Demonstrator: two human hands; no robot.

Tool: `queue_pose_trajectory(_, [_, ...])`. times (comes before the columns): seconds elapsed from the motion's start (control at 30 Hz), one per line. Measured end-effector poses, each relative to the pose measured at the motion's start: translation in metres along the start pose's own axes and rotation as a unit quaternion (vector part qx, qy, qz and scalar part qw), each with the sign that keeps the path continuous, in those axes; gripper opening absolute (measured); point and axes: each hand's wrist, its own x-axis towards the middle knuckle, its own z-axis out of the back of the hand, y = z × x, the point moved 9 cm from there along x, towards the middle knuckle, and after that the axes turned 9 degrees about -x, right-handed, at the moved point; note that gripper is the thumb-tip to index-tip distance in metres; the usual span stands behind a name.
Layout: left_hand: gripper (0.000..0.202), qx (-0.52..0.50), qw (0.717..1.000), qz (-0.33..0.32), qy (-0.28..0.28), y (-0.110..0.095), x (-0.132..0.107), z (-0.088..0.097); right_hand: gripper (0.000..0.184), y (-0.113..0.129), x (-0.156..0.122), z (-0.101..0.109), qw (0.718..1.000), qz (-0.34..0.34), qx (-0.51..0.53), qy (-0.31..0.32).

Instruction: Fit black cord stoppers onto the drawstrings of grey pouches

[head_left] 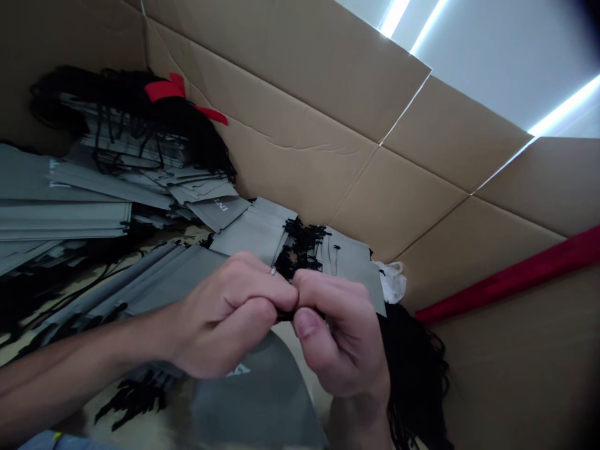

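My left hand [229, 312] and my right hand [340, 337] meet in front of me, both closed in a pinch on a thin black cord [285, 312] that runs between the fingertips. Most of the cord is hidden by the fingers. Below the hands lies a flat grey paper bag [255, 406] with a pale logo. Just behind the hands stands a small bundle of grey bags [262, 234] with black cord handles.
Stacks of flat grey bags [60, 206] with tangled black cords fill the left. A red ribbon [164, 90] ties a far bundle. Brown cardboard walls [304, 125] enclose the area. A red tube [510, 278] leans at right. More black cords [415, 375] lie beside my right wrist.
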Motion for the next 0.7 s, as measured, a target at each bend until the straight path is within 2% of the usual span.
queue_pose_trajectory(0.17, [0.031,-0.084,0.996,0.016,-0.039,0.001,-0.007,0.004,0.024,-0.002,0.003,-0.008,0.998,-0.039,0.055,-0.014])
queue_pose_trajectory(0.33, [0.029,-0.086,0.995,-0.008,-0.043,-0.004,-0.013,0.000,0.026,0.000,0.004,-0.013,0.993,-0.028,0.112,-0.002])
queue_pose_trajectory(0.47, [0.031,-0.065,0.997,-0.001,-0.050,-0.004,-0.010,0.003,0.033,-0.013,0.000,-0.013,0.985,-0.071,0.154,0.007])
queue_pose_trajectory(0.57, [0.032,-0.026,0.998,0.039,-0.049,-0.001,-0.004,0.012,0.034,-0.027,-0.007,-0.003,0.984,-0.124,0.131,0.004])
queue_pose_trajectory(0.7, [0.028,0.045,0.993,0.107,-0.010,0.007,0.000,0.026,0.033,-0.037,-0.012,0.031,0.986,-0.153,0.002,-0.058])
